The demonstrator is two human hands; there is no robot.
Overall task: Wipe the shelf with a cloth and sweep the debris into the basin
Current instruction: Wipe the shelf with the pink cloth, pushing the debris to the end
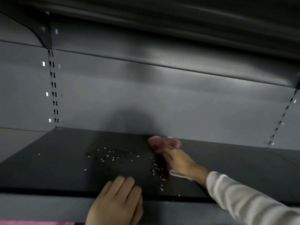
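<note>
Shelf (65,168): dark metal deck in a grey slotted gondola bay, the largest item, taken as landmark; its front lip ran along the lower part of the view. Back panel (146,98): grey, upright behind the shelf, carrying the person's shadow. Sleeve (243,200): pale, reaching in over the shelf's front lip from the right. Left hand (116,202): fingers curled over the shelf's front lip left of centre, gripping the edge and nothing else. Right hand (177,161): laid flat and pressing down on the cloth near the back of the shelf, fingers closed loosely over it; motion blur hid the exact grip. Cloth (164,143): pink, bunched, touching the shelf just before the back panel, a corner trailing under the wrist. Debris (112,155): pale and dark grains, one loose scatter on mid-shelf to the left of the cloth, one denser line (158,169) banked against the cloth's left edge, a few strays near the front lip. Basin: not identifiable; a pink strip (32,222) below the shelf's front lip could be its rim, though that could not be confirmed. Risks, as judged: a fast stroke would fling grains past the front lip onto the floor; unless the basin sat directly beneath, the swept line would miss it; the bunched cloth could ride over grains and leave them; the outlying strays could be skipped.
</note>
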